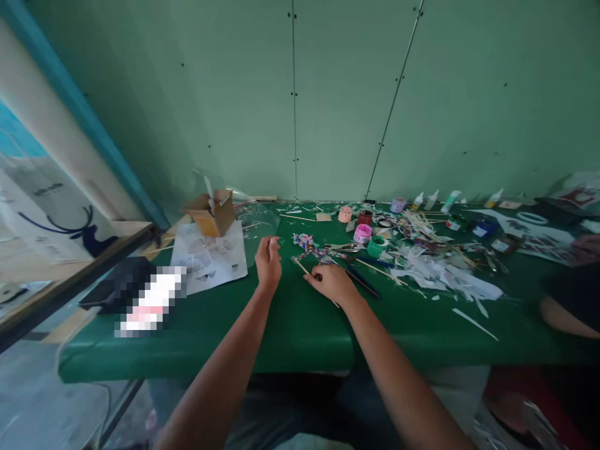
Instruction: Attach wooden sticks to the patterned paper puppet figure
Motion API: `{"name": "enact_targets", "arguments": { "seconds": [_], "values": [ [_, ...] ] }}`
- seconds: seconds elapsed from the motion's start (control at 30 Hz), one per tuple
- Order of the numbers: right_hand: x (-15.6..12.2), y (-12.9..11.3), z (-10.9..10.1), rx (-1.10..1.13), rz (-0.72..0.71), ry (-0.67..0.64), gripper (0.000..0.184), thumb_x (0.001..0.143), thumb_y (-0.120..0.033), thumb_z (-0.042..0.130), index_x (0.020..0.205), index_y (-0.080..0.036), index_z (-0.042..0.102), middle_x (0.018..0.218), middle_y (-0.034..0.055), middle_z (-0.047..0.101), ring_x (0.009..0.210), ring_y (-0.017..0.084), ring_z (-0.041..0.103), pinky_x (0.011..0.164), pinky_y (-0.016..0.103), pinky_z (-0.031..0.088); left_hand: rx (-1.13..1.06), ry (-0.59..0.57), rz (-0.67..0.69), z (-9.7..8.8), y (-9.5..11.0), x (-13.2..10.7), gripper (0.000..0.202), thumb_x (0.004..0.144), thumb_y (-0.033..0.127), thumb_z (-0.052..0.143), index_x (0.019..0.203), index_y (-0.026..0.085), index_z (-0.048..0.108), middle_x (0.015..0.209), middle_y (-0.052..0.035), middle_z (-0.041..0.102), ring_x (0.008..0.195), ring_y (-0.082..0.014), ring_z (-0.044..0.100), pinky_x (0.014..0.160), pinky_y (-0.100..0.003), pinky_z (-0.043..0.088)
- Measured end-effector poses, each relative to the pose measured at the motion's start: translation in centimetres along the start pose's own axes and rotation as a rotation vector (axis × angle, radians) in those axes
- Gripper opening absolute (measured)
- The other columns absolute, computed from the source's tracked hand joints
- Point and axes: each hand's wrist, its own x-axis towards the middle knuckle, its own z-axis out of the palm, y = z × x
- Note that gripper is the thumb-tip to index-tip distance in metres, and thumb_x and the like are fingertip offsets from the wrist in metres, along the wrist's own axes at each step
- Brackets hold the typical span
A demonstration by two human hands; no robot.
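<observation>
- Right hand (332, 282): I am closing its fingers around a thin wooden stick (302, 266), which is slanting out towards the left past the fingertips.
- Left hand (269, 265): I am holding it above the bench (300, 340), fingers together and partly curled, thumb uppermost; I am not managing to tell whether anything is inside.
- Multicoloured piece (323, 254): lying on the bench just beyond the right hand; the stick's far end is resting near it, contact being unclear.
- Dark slender tool (364, 282): lying just right of the right hand.
- Paint jars, including a pink jar (362, 234) and a green jar (377, 247): standing beyond the right hand.
- White paper strips (435, 272): lying heaped to the right.
- Cardboard box (213, 215): standing to the left, by a printed sheet (229, 262).
- Co-worker's arm (562, 312): showing at the far right edge.
</observation>
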Motion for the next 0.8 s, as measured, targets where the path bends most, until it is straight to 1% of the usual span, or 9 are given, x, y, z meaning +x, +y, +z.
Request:
{"name": "enact_targets", "arguments": {
  "seconds": [0.13, 0.2, 0.3, 0.4, 0.5, 0.57, 0.67, 0.73, 0.8],
  "values": [
    [1.0, -1.6, 0.1, -0.106, 0.0, -0.158, 0.039, 0.09, -0.049, 0.05, 0.068, -0.021, 0.065, 0.068, 0.0052, 0.067, 0.068, 0.017, 0.063, 0.057, 0.025, 0.035, 0.028, 0.018, 0.037, -0.2, -0.1, 0.2, 0.036, 0.093, 0.046, 0.036, 0.088, 0.018, 0.057, 0.069, 0.0017, 0.051, 0.054, -0.0087, 0.045, 0.052, -0.019, 0.037],
    [1.8, -2.4, 0.4, -0.115, 0.007, -0.197, 0.037, 0.088, -0.052, 0.052, 0.072, -0.021, 0.067, 0.071, 0.006, 0.068, 0.071, 0.019, 0.065, 0.059, 0.026, 0.038, 0.067, 0.013, 0.047, -0.2, -0.2, 0.1, 0.034, 0.093, 0.045, 0.037, 0.088, 0.019, 0.058, 0.069, 0.0012, 0.052, 0.057, -0.0099, 0.047, 0.055, -0.02, 0.037],
    [2.7, -3.4, 1.0, -0.137, 0.01, -0.165, 0.035, 0.087, -0.053, 0.052, 0.088, -0.021, 0.067, 0.081, 0.0074, 0.071, 0.079, 0.022, 0.067, 0.062, 0.027, 0.041, 0.109, -0.018, 0.024, -0.1, -0.3, 0.0, 0.033, 0.093, 0.043, 0.037, 0.087, 0.019, 0.059, 0.07, 0.0012, 0.054, 0.06, -0.0111, 0.049, 0.057, -0.02, 0.038],
    [2.9, -3.8, 1.5, -0.172, -0.012, -0.11, 0.03, 0.09, -0.043, 0.049, 0.107, -0.022, 0.062, 0.09, 0.0081, 0.072, 0.083, 0.023, 0.068, 0.065, 0.028, 0.042, 0.129, -0.079, 0.01, 0.0, -0.2, -0.1, 0.033, 0.093, 0.042, 0.036, 0.086, 0.019, 0.059, 0.068, 0.0015, 0.055, 0.061, -0.0116, 0.051, 0.059, -0.021, 0.038],
    [2.4, -3.5, 1.8, -0.185, 0.004, -0.097, 0.027, 0.093, -0.035, 0.043, 0.111, -0.023, 0.059, 0.091, 0.0083, 0.072, 0.085, 0.023, 0.068, 0.068, 0.029, 0.042, 0.195, -0.123, 0.013, -0.2, 0.1, -0.3, 0.032, 0.094, 0.04, 0.036, 0.086, 0.02, 0.059, 0.068, 0.0011, 0.057, 0.061, -0.0124, 0.053, 0.06, -0.021, 0.038],
    [2.0, -3.1, 2.0, -0.193, 0.021, -0.102, 0.025, 0.094, -0.034, 0.042, 0.106, -0.023, 0.06, 0.089, 0.0081, 0.072, 0.085, 0.022, 0.068, 0.068, 0.029, 0.041, 0.328, -0.182, -0.012, -0.7, 0.5, -0.6, 0.03, 0.094, 0.039, 0.037, 0.088, 0.021, 0.059, 0.069, 0.0002, 0.06, 0.061, -0.0139, 0.055, 0.06, -0.022, 0.037],
    [1.9, -2.6, 2.3, -0.201, 0.014, -0.069, 0.022, 0.093, -0.033, 0.043, 0.101, -0.023, 0.062, 0.085, 0.0065, 0.072, 0.081, 0.022, 0.068, 0.065, 0.028, 0.04, 0.658, -0.347, -0.05, -1.8, 0.9, -1.1, 0.023, 0.092, 0.036, 0.043, 0.089, 0.023, 0.061, 0.072, -0.0031, 0.065, 0.066, -0.0187, 0.06, 0.063, -0.026, 0.039],
    [2.0, -2.5, 2.5, -0.199, 0.012, -0.04, 0.022, 0.093, -0.033, 0.043, 0.1, -0.023, 0.062, 0.083, 0.0054, 0.072, 0.079, 0.021, 0.068, 0.063, 0.028, 0.039, 0.862, -0.418, 0.01, -2.8, 1.1, -1.4, 0.017, 0.089, 0.031, 0.048, 0.091, 0.022, 0.063, 0.08, -0.0063, 0.067, 0.079, -0.0227, 0.062, 0.07, -0.03, 0.041],
    [2.1, -2.6, 2.7, -0.195, 0.018, -0.038, 0.023, 0.093, -0.034, 0.043, 0.1, -0.023, 0.062, 0.083, 0.0046, 0.072, 0.078, 0.02, 0.067, 0.062, 0.027, 0.038, 1.007, -0.421, 0.076, -3.7, 1.0, -1.4, 0.017, 0.086, 0.027, 0.051, 0.098, 0.022, 0.063, 0.093, -0.0089, 0.067, 0.094, -0.0257, 0.06, 0.079, -0.033, 0.042]
  ]
}}
